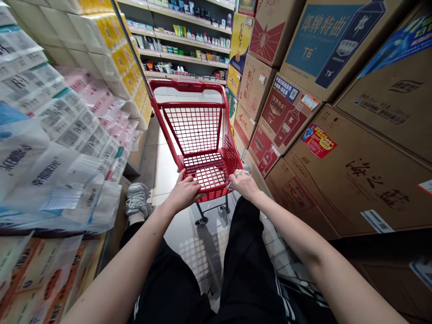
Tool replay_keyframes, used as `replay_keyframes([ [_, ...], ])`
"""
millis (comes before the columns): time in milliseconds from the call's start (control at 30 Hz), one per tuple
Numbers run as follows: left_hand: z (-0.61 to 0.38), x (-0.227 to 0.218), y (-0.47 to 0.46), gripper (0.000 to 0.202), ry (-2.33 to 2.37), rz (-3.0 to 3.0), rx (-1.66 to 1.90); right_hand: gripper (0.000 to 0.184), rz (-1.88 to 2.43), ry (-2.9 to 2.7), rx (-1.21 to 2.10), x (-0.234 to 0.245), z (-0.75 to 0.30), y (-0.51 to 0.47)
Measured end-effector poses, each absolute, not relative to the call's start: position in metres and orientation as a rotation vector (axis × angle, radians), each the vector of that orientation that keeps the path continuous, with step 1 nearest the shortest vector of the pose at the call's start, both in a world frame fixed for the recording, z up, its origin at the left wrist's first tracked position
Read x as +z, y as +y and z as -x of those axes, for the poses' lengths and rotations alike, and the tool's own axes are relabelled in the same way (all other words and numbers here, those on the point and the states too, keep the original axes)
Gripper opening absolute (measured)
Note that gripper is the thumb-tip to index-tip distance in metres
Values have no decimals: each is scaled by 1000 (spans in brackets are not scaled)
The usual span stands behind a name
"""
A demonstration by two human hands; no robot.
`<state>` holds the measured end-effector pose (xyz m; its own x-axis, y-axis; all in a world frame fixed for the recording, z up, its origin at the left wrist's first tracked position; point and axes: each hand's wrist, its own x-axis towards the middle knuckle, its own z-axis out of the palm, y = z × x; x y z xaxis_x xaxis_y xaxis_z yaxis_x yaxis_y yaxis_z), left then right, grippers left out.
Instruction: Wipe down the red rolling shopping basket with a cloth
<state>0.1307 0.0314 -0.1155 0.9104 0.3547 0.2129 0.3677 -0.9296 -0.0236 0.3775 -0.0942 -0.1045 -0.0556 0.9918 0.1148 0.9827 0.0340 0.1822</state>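
Observation:
A red plastic shopping cart [232, 148] stands in front of me, its handle at the far end and its grid basket showing nothing inside. My left hand [185, 191] is wrapped over the near left rim of the basket. On the near right corner, my right hand [243, 183] grips the same rim, fingers curled over it. A thin dark pole rises from the cart's far left side. Below the basket, the small black wheels [201, 221] rest on the tiled floor between my legs.
Stacked cartons [371, 175] wall the right side closely. Packs of tissue paper [57, 166] are piled along the left, reaching near the cart. Shelves [189, 40] of bottles and tubes stand across the far end. Pale floor tiles [162, 157] run between them.

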Motion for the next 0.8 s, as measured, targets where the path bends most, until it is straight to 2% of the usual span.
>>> replay_keyframes([
  [400, -127, -111, 27, 25, -586, 2999, -270, 27, -1880, 2426, 321, -109, -304, -68],
  [467, -122, -109, 29, 23, -573, 3031, -270, 26, -1857, 2468, 274, -105, -314, -70],
  [567, -118, -106, 33, 21, -579, 3073, -275, 34, -1884, 2413, 190, -95, -347, -76],
  [800, -128, -110, 34, 24, -606, 3028, -259, 29, -1900, 2273, 176, -83, -391, -81],
])
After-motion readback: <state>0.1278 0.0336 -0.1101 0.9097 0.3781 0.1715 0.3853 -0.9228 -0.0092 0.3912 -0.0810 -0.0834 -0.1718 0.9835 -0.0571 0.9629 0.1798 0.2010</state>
